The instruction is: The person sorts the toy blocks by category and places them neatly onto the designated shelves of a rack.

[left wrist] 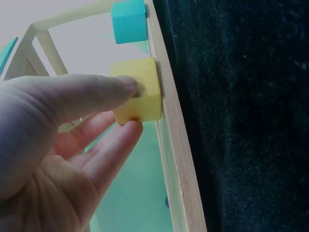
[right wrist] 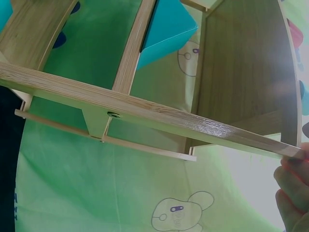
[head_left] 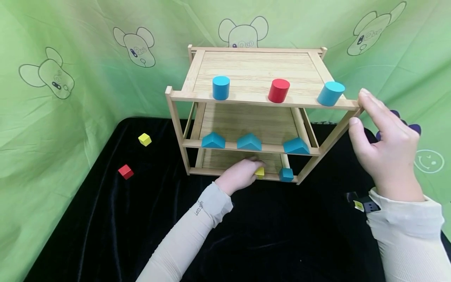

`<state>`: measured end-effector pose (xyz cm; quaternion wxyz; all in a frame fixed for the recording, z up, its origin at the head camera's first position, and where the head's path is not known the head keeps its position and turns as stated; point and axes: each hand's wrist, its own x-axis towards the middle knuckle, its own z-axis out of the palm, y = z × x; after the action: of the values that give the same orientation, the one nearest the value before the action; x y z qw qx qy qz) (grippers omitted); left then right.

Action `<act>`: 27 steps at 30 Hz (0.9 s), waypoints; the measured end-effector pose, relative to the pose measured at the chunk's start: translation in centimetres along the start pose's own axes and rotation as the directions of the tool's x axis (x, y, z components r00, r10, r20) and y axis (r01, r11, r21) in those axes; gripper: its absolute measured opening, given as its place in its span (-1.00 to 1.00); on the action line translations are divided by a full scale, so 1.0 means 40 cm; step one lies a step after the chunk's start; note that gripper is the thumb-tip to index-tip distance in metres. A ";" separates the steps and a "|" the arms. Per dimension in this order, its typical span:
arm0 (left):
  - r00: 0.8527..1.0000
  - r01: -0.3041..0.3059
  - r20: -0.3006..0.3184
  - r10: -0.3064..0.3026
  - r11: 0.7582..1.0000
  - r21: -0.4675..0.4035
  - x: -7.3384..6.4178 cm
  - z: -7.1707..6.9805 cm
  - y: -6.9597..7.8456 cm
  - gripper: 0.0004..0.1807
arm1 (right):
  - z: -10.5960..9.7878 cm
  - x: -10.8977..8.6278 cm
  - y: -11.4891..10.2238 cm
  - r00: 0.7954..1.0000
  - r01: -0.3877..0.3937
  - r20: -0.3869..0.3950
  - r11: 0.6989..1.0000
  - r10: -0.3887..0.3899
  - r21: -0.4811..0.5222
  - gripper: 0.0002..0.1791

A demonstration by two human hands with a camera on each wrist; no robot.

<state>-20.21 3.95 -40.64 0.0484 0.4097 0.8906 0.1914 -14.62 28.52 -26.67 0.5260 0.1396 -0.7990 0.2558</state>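
At the front rail of the lowest tier of a wooden shelf (head_left: 243,98), my left hand (head_left: 241,174) pinches a yellow cube (left wrist: 137,92) between thumb and fingertips. The cube's side is right at the rail. To its right, a blue cube (head_left: 286,174) rests on the same rail. My right hand (head_left: 391,143) holds the shelf's top front right corner, thumb on one side and fingers on the other. In the right wrist view, fingers (right wrist: 292,188) meet the end of the post (right wrist: 203,124).
Blue cylinders (head_left: 220,88) flank a red cylinder (head_left: 279,91) on the top front rail. Three blue triangular blocks (head_left: 249,141) line the middle rail. A yellow cube (head_left: 145,139) and a red cube (head_left: 125,171) lie left on the black cloth (head_left: 148,227). Green fabric (head_left: 88,23) hangs behind.
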 end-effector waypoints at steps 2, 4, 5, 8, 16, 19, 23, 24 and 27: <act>1.000 0.000 -0.003 0.000 1.000 0.002 0.000 0.001 0.000 -0.60 | 0.000 0.000 0.000 1.000 -0.001 0.001 1.000 0.001 0.000 -0.55; 1.000 -0.001 -0.003 0.001 1.000 0.001 -0.001 0.001 0.000 -0.59 | -0.001 -0.001 0.000 1.000 -0.002 0.006 1.000 0.002 -0.005 -0.55; 1.000 -0.001 -0.002 0.001 1.000 -0.001 -0.001 0.001 0.000 -0.59 | -0.001 -0.001 0.000 1.000 -0.003 0.009 1.000 0.003 -0.006 -0.55; 1.000 0.000 -0.001 0.000 1.000 -0.006 -0.001 0.002 -0.001 -0.58 | -0.001 -0.001 0.000 1.000 -0.005 0.013 1.000 0.005 -0.008 -0.55; 1.000 0.002 0.001 -0.002 1.000 -0.022 -0.001 0.001 -0.003 -0.56 | -0.003 -0.001 0.003 1.000 -0.001 0.027 1.000 0.001 -0.015 -0.54; 1.000 0.003 -0.006 -0.003 1.000 -0.022 -0.001 0.002 -0.005 -0.56 | -0.004 -0.001 0.007 0.999 0.001 0.038 1.000 -0.001 -0.022 -0.54; 1.000 0.006 -0.014 -0.006 1.000 -0.028 -0.002 0.000 -0.007 -0.56 | -0.007 -0.001 0.011 0.999 0.005 0.050 1.000 -0.003 -0.028 -0.54; 1.000 0.006 -0.015 -0.007 0.999 -0.034 -0.003 -0.001 -0.007 -0.55 | -0.008 -0.001 0.011 0.999 0.005 0.052 1.000 -0.003 -0.028 -0.54; 1.000 0.011 -0.015 -0.012 0.999 -0.053 -0.006 -0.007 -0.007 -0.56 | -0.009 0.000 0.009 0.999 0.001 0.052 1.000 0.000 -0.023 -0.54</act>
<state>-20.30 3.51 -40.51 0.0534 0.4014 0.8880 0.2180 -14.51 29.03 -26.65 0.5067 0.1405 -0.8152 0.2428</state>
